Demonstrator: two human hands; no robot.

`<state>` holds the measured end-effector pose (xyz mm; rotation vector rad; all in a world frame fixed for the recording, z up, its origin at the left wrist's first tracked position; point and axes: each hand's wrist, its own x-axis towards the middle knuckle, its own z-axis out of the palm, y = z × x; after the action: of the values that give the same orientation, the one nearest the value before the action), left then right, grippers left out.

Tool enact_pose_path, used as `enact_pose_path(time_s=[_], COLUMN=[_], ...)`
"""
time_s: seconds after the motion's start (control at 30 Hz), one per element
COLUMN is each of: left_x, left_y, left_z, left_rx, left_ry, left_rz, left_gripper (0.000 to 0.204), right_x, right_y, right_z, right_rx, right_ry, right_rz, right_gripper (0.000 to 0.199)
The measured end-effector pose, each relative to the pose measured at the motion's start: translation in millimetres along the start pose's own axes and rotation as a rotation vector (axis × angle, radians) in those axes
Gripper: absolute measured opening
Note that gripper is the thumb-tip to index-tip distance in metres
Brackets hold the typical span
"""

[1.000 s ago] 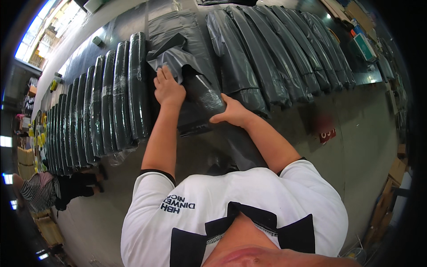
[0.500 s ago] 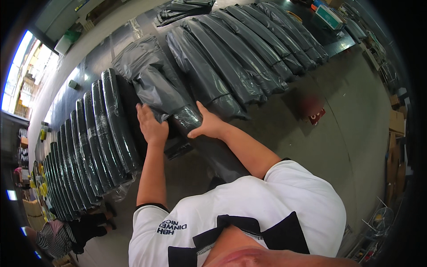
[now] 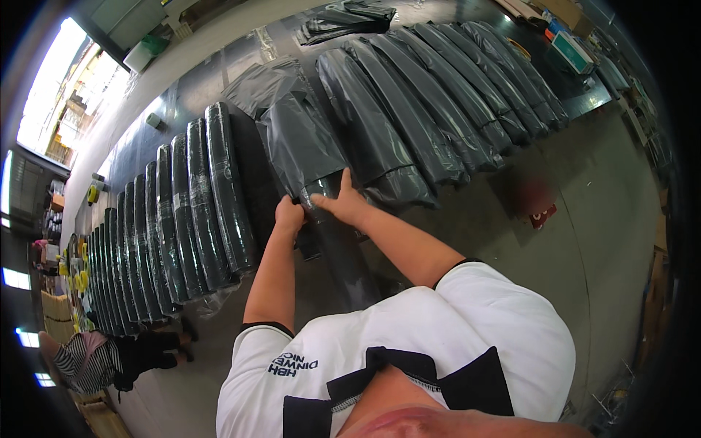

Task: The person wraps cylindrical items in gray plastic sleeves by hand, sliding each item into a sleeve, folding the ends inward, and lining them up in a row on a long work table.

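Note:
A dark roll (image 3: pixel 339 252) wrapped in clear film lies lengthwise toward my body, its far part inside a grey plastic bag (image 3: pixel 299 142). At the left of the bag's mouth, my left hand (image 3: pixel 290 214) is closed, with its fingers curled in at the edge; the exact hold is partly hidden. My right hand (image 3: pixel 343 204) rests on the roll by the bag's mouth, thumb and forefinger spread wide. Rolls in grey bags (image 3: pixel 380 124) lie just to the right. Left of my hands lie several film-wrapped dark rolls (image 3: pixel 228 182) side by side.
Flat folded grey bags (image 3: pixel 347 20) lie on the dark table (image 3: pixel 234 69) at the far side. A teal box (image 3: pixel 572 51) stands at the far right. Another person (image 3: pixel 109 358) is at the lower left. A red item (image 3: pixel 542 217) is on the floor to the right.
The bag has come nearer along the roll and looks smoother. My left hand has gone from spread fingers to closed at its edge. The whole view has shifted slightly.

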<state>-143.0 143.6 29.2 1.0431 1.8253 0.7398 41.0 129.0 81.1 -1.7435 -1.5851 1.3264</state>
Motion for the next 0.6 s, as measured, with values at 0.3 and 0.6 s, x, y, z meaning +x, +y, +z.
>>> enact_pose_path(time_s=[0.3,0.6], left_x=[36,61], left_y=[-19,-35], left_z=[-20,-32], left_rx=[0.388,0.486], left_ry=[0.122,0.09], left_rz=[0.269,0.307], left_gripper=[0.05,0.034], right_x=[71,85], right_y=[7,-8], right_z=[-8,6], right_rx=[-0.568,-0.479], right_ry=[0.647,0.235], right_rz=[-0.255,-0.25], right_gripper=[0.058,0.027])
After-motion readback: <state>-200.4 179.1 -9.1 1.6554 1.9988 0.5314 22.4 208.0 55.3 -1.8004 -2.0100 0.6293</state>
